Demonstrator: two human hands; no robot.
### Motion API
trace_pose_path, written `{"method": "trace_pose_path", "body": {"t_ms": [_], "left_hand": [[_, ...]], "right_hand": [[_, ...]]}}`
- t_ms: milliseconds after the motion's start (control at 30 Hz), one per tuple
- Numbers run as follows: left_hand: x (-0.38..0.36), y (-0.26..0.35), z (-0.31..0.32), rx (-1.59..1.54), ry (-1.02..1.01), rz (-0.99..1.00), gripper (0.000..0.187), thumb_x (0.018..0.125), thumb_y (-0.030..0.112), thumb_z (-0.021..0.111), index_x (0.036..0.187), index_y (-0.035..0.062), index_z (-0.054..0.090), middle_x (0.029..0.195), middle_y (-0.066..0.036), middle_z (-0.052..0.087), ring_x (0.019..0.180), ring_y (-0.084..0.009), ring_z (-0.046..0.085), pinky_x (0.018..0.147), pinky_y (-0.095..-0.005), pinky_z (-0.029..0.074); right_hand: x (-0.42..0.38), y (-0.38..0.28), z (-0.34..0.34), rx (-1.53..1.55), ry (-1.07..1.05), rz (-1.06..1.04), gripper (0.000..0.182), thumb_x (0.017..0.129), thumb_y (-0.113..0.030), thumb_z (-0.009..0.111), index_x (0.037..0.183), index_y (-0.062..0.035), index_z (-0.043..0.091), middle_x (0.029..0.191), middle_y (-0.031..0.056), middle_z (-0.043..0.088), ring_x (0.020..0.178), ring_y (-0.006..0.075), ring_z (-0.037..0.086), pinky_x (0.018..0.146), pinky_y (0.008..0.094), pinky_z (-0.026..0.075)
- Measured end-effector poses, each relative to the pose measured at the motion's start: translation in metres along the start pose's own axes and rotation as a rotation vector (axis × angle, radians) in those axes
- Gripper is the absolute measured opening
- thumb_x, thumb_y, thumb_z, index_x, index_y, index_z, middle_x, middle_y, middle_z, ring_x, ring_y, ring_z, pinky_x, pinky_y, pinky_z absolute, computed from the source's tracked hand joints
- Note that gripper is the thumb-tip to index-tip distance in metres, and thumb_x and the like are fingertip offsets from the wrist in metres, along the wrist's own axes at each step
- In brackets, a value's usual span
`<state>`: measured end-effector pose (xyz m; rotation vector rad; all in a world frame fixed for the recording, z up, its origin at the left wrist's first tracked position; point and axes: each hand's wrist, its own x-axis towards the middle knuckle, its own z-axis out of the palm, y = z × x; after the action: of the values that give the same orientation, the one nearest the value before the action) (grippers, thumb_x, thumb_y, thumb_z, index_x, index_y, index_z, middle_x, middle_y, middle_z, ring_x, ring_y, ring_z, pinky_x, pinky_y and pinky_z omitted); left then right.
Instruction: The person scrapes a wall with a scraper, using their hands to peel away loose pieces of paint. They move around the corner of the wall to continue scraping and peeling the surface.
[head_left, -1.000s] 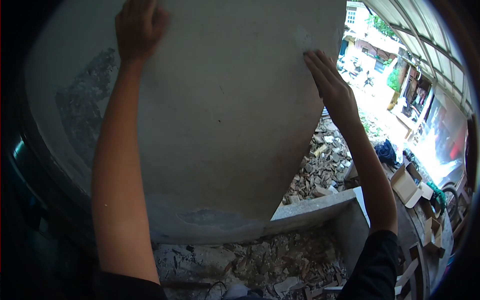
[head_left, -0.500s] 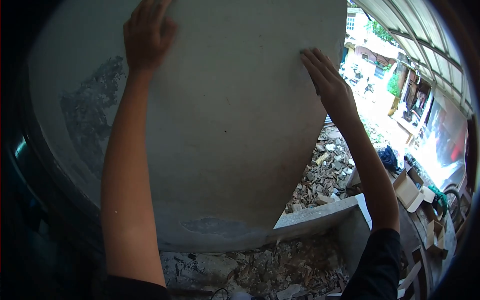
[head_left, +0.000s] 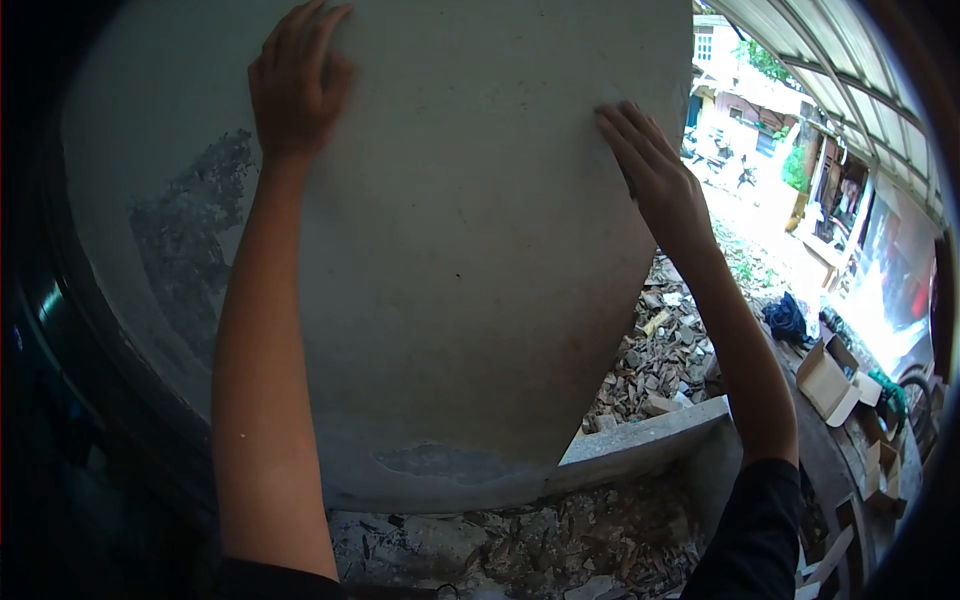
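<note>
A pale grey plastered wall (head_left: 460, 330) fills the middle of the head view, with rough dark patches at the left and near its lower edge. My left hand (head_left: 300, 90) rests high on the wall's left part, its fingers apart and the thumb out to the side. Close to the wall's right edge, my right hand (head_left: 655, 175) lies against the surface with fingers stretched out side by side. No object shows in either hand, though the undersides of both are hidden.
Dirt and broken pieces cover the floor (head_left: 520, 555) below. A low concrete ledge (head_left: 650, 430) runs right from the wall's foot, with a rubble heap (head_left: 660, 350) beyond. Open cardboard boxes (head_left: 830, 385) and a dark blue bundle (head_left: 787, 318) lie at the right under a ribbed roof (head_left: 850, 70).
The view has shifted slightly, so the wall appears a little lower and further right. My right hand has slid slightly left and up on the wall. My left hand stays nearly where it was.
</note>
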<state>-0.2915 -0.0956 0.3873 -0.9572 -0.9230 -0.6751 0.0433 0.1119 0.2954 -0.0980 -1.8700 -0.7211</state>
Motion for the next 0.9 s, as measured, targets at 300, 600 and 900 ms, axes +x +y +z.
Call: {"method": "trace_pose_path", "body": {"t_ms": [300, 600, 900], "left_hand": [[0.004, 0.009, -0.01, -0.027, -0.084, -0.091, 0.047, 0.087, 0.016, 0.054, 0.133, 0.0102, 0.06, 0.147, -0.013, 0.053, 0.138, -0.0343, 0.046, 0.112, -0.0503, 0.034], [0.003, 0.008, -0.01, -0.018, -0.092, -0.092, 0.051, 0.083, 0.013, 0.057, 0.134, 0.0112, 0.06, 0.146, -0.012, 0.053, 0.138, -0.0336, 0.046, 0.113, -0.0503, 0.034], [0.003, 0.011, -0.012, -0.02, -0.092, -0.095, 0.049, 0.086, 0.013, 0.057, 0.135, 0.0127, 0.059, 0.146, -0.011, 0.053, 0.139, -0.033, 0.045, 0.112, -0.0499, 0.035]], "right_hand": [[-0.02, -0.005, 0.001, -0.046, -0.021, 0.005, 0.059, 0.081, 0.01, 0.064, 0.137, -0.0073, 0.06, 0.144, 0.0104, 0.058, 0.139, 0.0323, 0.05, 0.112, 0.0439, 0.049], [-0.037, -0.003, -0.009, -0.049, -0.097, -0.001, 0.055, 0.084, 0.008, 0.062, 0.137, -0.0056, 0.06, 0.143, 0.0103, 0.059, 0.139, 0.031, 0.05, 0.114, 0.0449, 0.047], [0.006, 0.0, 0.001, -0.034, -0.008, -0.036, 0.053, 0.086, 0.006, 0.062, 0.138, -0.0073, 0.06, 0.145, 0.0083, 0.058, 0.14, 0.0304, 0.05, 0.114, 0.0446, 0.047]]}}
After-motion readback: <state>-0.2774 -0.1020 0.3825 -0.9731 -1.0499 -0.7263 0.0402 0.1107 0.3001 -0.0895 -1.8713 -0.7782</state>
